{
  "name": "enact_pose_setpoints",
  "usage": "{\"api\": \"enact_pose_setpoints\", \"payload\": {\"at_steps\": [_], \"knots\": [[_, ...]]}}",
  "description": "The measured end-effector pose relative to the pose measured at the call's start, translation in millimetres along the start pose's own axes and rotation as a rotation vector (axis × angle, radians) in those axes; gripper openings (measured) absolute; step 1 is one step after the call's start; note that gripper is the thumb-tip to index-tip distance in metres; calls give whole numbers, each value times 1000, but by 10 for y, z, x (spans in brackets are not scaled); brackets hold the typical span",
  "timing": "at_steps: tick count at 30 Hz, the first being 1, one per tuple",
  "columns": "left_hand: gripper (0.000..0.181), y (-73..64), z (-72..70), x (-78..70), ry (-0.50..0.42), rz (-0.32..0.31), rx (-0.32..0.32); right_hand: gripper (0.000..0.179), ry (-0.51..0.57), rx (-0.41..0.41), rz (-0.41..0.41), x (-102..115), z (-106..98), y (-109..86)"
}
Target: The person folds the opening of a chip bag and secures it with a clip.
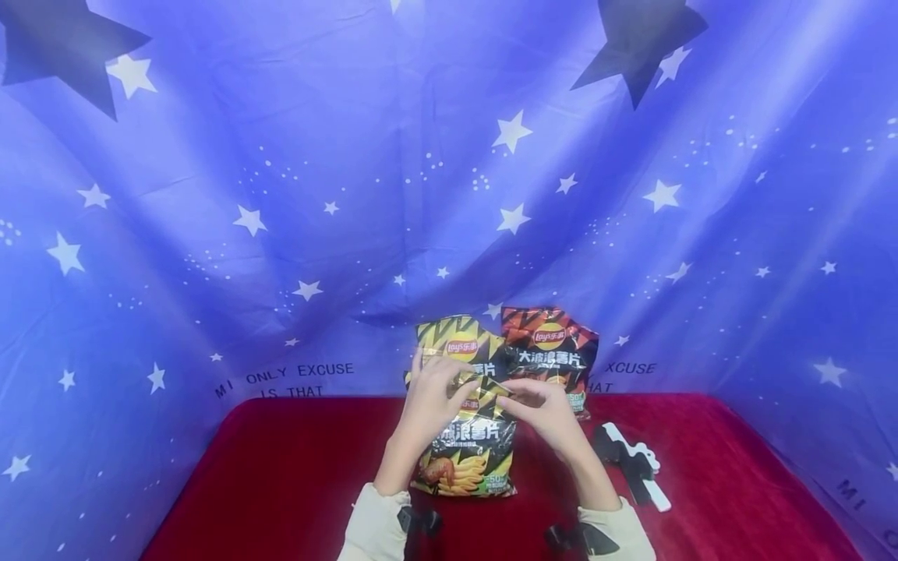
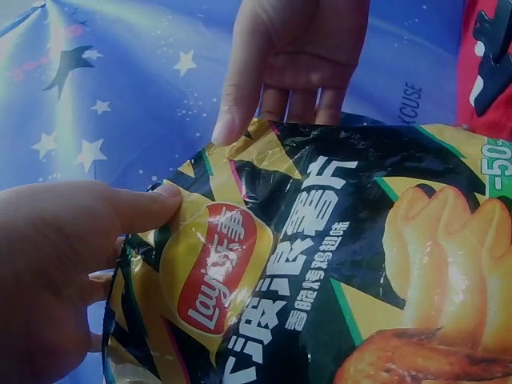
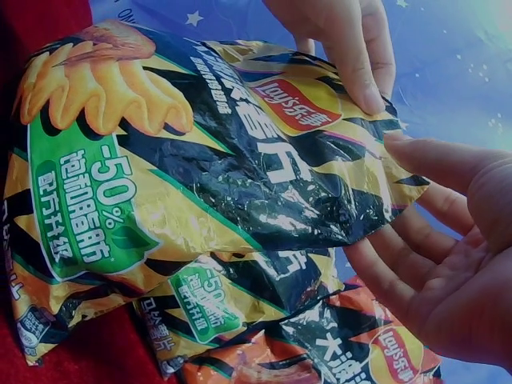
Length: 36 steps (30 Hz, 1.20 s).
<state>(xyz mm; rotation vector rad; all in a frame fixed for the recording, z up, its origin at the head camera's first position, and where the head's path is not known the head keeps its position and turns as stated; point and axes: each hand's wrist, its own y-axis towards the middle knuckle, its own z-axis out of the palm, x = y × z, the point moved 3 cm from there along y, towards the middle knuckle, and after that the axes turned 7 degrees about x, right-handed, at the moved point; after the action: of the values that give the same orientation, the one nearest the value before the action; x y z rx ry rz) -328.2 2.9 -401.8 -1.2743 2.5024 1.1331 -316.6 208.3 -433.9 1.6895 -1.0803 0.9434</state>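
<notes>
A yellow-and-black bag of potato chips (image 1: pixel 466 463) stands upright in front of the person. My left hand (image 1: pixel 429 399) pinches its top edge, thumb on the front face, as the left wrist view shows. Near the other end of that edge, my right hand (image 3: pixel 460 240) pinches the bag between thumb and fingers. The top looks sealed, with crinkled film around the logo. Right behind it in the head view is a second yellow-and-black chip bag (image 1: pixel 459 343), partly covered by the left hand and the front bag. Beside that one stands a red-and-black chip bag (image 1: pixel 550 339).
A small pile of black and white flat pieces (image 1: pixel 634 463) lies on the table to the right; their kind is unclear. The table carries a red cloth (image 1: pixel 295 467). A blue star-printed curtain (image 1: pixel 351 195) hangs behind and along both sides.
</notes>
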Motion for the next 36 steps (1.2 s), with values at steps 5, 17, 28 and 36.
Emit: {"api": "enact_pose_setpoints", "payload": {"at_steps": [5, 17, 28, 36], "knots": [[20, -23, 18, -17, 4, 26, -22, 28, -46, -13, -56, 58, 36, -11], [14, -67, 71, -68, 202, 104, -52, 27, -409, -169, -421, 148, 152, 1], [14, -86, 72, -61, 217, 109, -64, 22, -763, -289, -629, 211, 188, -9], [13, -103, 81, -32, 205, 120, -92, 19, -816, -270, -632, 246, 205, -20]]}}
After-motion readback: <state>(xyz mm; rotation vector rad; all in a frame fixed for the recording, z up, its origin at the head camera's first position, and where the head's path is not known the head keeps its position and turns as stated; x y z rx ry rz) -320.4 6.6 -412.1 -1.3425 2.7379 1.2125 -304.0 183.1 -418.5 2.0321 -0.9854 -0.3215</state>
